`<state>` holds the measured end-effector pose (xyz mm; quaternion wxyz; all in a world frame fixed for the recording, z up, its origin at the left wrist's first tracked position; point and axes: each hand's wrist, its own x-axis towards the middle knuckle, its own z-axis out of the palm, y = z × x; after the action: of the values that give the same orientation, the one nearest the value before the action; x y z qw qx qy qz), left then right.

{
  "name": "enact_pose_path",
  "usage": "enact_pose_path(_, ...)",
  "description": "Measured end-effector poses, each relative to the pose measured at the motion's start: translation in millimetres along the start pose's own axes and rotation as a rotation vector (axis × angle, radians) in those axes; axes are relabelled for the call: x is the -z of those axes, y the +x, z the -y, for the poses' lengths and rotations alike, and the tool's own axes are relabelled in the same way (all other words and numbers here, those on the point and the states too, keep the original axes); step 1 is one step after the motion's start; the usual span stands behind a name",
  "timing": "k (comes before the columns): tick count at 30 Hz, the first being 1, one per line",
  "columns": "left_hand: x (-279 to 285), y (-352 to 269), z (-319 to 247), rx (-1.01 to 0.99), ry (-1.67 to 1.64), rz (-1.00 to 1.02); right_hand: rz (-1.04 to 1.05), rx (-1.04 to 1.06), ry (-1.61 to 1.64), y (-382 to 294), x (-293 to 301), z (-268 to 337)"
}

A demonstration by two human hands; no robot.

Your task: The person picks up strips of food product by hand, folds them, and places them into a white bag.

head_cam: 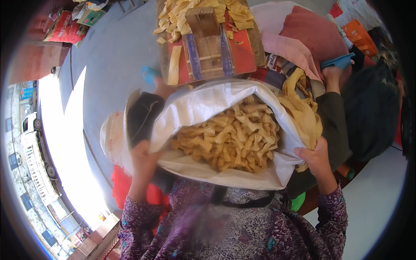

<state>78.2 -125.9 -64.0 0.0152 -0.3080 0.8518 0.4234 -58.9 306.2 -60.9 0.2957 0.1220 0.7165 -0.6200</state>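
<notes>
A white woven sack (224,182) sits in my lap with its mouth spread wide. Inside it lies a heap of short, pinched yellow pieces (227,138) that look like dried husk. My left hand (144,159) grips the sack's rim at the left. On the opposite side, my right hand (313,154) holds the rim, thumb over the edge. Long, limp yellow strips (304,107) hang beside the sack and touch or pass under my right hand; whether it also grips them I cannot tell.
Ahead stands a red-topped board (245,48) with a wooden block (202,22) and piled yellow strips (175,14). A straw-coloured hat (112,139) is at my left. Pink cloth (289,48) lies at front right, a dark bag (370,110) at right. Beyond the bright doorway, a truck (40,169) is parked.
</notes>
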Motion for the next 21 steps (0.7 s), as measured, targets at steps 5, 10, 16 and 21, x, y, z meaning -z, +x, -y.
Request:
enact_pose_path(5,-29,10,-94,-0.585,0.66,-0.273,-0.062,0.082,0.107,28,2,1)
enact_pose_path(10,-72,-2,-132,-0.879,0.315,0.358,0.007,0.023,0.144,24,5,-2)
enact_pose_path(16,-122,66,-78,-0.728,0.663,0.192,0.003,0.096,0.159,18,13,-4)
enact_pose_path(21,-122,61,-93,-0.757,0.6,0.178,0.148,-0.017,0.062,31,48,2)
